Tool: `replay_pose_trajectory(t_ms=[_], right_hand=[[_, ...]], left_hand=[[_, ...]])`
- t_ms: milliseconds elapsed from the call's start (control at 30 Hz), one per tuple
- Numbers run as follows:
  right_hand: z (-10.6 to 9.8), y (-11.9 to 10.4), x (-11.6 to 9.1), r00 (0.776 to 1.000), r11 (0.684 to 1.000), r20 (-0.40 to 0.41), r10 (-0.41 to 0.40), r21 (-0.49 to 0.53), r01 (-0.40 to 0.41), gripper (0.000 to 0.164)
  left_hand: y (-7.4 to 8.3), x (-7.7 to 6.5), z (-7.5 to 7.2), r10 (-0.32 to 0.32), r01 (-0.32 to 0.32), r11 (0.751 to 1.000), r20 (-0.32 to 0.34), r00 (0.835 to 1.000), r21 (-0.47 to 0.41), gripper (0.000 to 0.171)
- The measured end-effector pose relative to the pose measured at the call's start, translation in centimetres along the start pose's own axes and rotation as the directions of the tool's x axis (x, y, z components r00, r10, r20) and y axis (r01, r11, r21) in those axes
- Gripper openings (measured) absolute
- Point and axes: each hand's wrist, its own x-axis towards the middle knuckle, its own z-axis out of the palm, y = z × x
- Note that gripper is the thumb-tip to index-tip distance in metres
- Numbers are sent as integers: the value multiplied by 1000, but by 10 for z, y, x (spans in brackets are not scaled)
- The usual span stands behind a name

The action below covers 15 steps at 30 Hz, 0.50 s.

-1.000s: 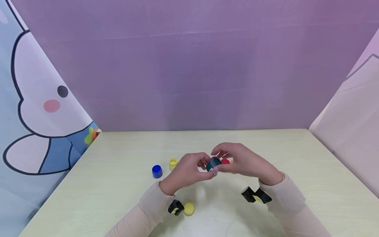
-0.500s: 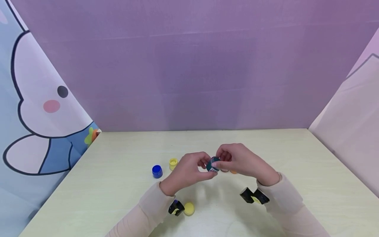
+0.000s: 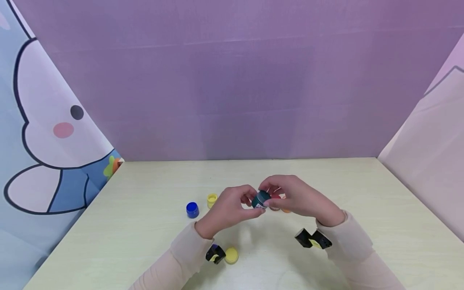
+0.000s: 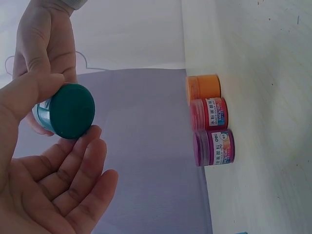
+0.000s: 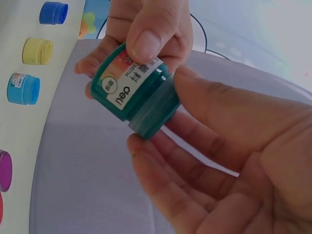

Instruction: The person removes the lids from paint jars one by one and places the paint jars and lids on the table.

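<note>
A green paint jar [image 3: 260, 200] is held up above the table, tilted. In the right wrist view its white label [image 5: 127, 84] and lid [image 5: 155, 113] show. My left hand [image 3: 232, 207] pinches the jar's body between thumb and fingers. At the lid side, my right hand [image 3: 299, 197] has its thumb and a bent finger on opposite edges of the lid. The left wrist view looks onto the flat green base [image 4: 73, 112] of the jar, with the right hand beyond it.
A blue jar [image 3: 192, 210] and a yellow jar [image 3: 212, 200] stand to the left; a light blue jar [image 5: 23, 89] is beside them. Orange [image 4: 204, 87], red [image 4: 209, 113] and purple [image 4: 214, 147] jars form a row. A yellow disc [image 3: 231, 255] lies near the left wrist.
My right hand's fingers turned in over the lid half a second ago, then turned back to about their earlier pose. The left hand and the jar have stayed nearly in place.
</note>
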Motion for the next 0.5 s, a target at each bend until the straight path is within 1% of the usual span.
replay_pose_trajectory(t_ms=[100, 233, 333, 400, 500], right_hand=[[-1, 1, 0, 1000, 1000, 10, -24, 1, 24, 26], [-1, 2, 1, 998, 998, 25, -59, 7, 59, 33], [-1, 3, 1, 997, 997, 21, -78, -2, 79, 37], [-1, 3, 1, 997, 997, 9, -76, -8, 76, 37], [-1, 2, 2, 998, 998, -26, -49, -36, 48, 34]], left_hand=[[0, 0, 0, -6, 6, 1000, 1, 1000, -6, 26], [0, 0, 0, 3, -3, 1000, -2, 1000, -5, 25], [0, 0, 0, 4, -4, 1000, -4, 1000, -5, 25], [0, 0, 0, 2, -2, 1000, -5, 1000, -8, 25], [-1, 0, 0, 0, 0, 1000, -7, 1000, -7, 24]])
